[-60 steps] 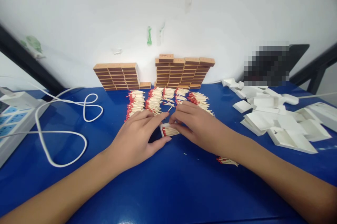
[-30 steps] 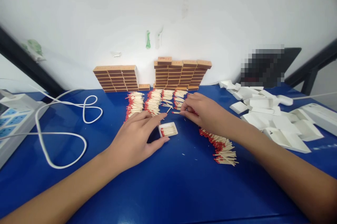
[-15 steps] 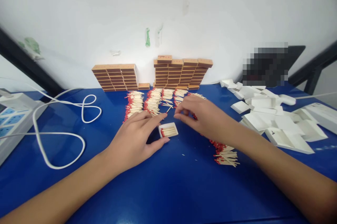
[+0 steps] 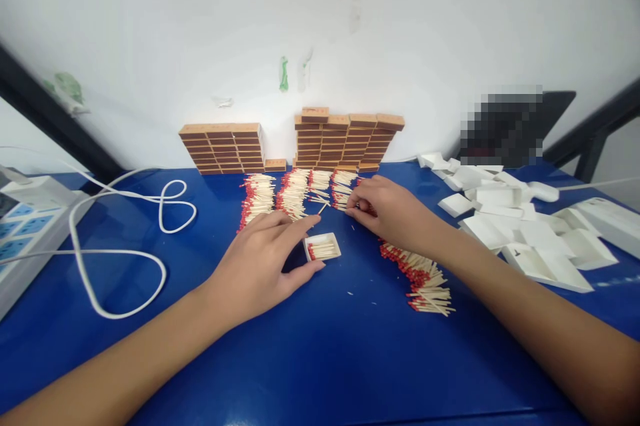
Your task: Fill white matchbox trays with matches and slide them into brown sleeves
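Note:
A small white matchbox tray (image 4: 337,247) holding several red-headed matches (image 4: 323,251) lies on the blue table. My left hand (image 4: 267,253) curves around its left end, index finger and thumb apart. The thumb lies close along the near edge; whether it touches cannot be told. Beyond the tray, my right hand (image 4: 383,209) is closed, thumb and fingertips together beside a pile of matches (image 4: 344,187). Anything pinched there is hidden. Another heap of matches (image 4: 417,273) lies under and in front of the right forearm. More match rows (image 4: 259,196) lie behind my left hand.
Brown matchboxes stand against the wall in a left stack (image 4: 223,146) and a right stack (image 4: 345,139). Empty white trays (image 4: 540,233) are piled at right, near a dark panel (image 4: 555,123). A white cable (image 4: 163,273) loops at left beside a power strip (image 4: 30,233).
My right hand has moved slightly right, away from the tray and toward the matches behind it. My left hand stays around the tray. The view has shifted slightly.

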The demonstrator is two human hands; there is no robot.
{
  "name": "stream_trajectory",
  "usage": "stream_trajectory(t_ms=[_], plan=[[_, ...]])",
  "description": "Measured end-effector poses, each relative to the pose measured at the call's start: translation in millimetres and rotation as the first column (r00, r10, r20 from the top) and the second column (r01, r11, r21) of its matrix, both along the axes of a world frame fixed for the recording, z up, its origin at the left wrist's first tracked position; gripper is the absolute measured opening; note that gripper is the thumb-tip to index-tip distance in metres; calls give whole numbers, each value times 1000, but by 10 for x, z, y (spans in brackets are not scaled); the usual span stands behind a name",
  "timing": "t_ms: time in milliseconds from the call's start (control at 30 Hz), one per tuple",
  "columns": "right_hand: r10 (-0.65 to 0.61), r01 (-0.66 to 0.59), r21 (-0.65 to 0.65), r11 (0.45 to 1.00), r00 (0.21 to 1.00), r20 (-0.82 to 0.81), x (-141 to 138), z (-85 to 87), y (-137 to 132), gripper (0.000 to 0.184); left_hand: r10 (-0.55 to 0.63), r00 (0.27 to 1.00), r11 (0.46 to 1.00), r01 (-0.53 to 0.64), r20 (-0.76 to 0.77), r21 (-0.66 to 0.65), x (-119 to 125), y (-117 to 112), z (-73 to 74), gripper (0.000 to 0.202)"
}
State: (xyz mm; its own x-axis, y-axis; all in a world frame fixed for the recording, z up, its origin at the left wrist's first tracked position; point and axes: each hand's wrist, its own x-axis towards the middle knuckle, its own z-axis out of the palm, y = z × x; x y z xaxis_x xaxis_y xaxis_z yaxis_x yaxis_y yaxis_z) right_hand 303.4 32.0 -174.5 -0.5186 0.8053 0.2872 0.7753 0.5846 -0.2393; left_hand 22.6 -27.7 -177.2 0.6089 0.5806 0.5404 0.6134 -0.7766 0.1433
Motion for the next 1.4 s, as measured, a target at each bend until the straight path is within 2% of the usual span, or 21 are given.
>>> stream_trajectory(t_ms=[267, 400, 567, 700, 867, 933, 1033, 1167, 1400], plan=[[-22, 22, -41, 999, 1000, 9, -13, 35, -12, 15, -12, 1000, 1000, 13, 13, -10, -4, 9, -5, 53], [27, -29, -36, 999, 998, -55, -45, 166, -106, 16, -6, 1000, 1000, 6, 6, -13, -8, 14, -7, 54], [149, -154, -94, 984, 987, -65, -176, 301, -334, 15, 2, 1000, 1000, -2, -4, -12, -2, 11, 6, 56], [198, -202, -57, 978, 978, -66, -303, 243, -454, 11, 4, 1000, 1000, -4, -12, -12, 7, 4, 12, 54], [237, -244, -38, 969, 962, -134, -392, 154, -471, 9, -10, 1000, 1000, 10, -10, -8, 6, 5, 0, 50], [210, -218, -30, 976, 964, -161, -362, 166, -429, 8, -10, 1000, 1000, 10, -3, -13, 1, 6, -6, 50], [104, -97, 42, 994, 977, -188, -239, 186, -297, 11, -16, 1000, 1000, 16, 11, -12, -6, 6, -10, 54], [-4, 23, 133, 991, 990, -139, -51, 123, -70, 8, -9, 1000, 1000, 9, 4, -13, -8, 2, -9, 54], [-40, 41, 31, 999, 999, -30, -16, -10, 43, 13, -18, 1000, 1000, 18, 7, -8, -5, 2, -12, 55]])
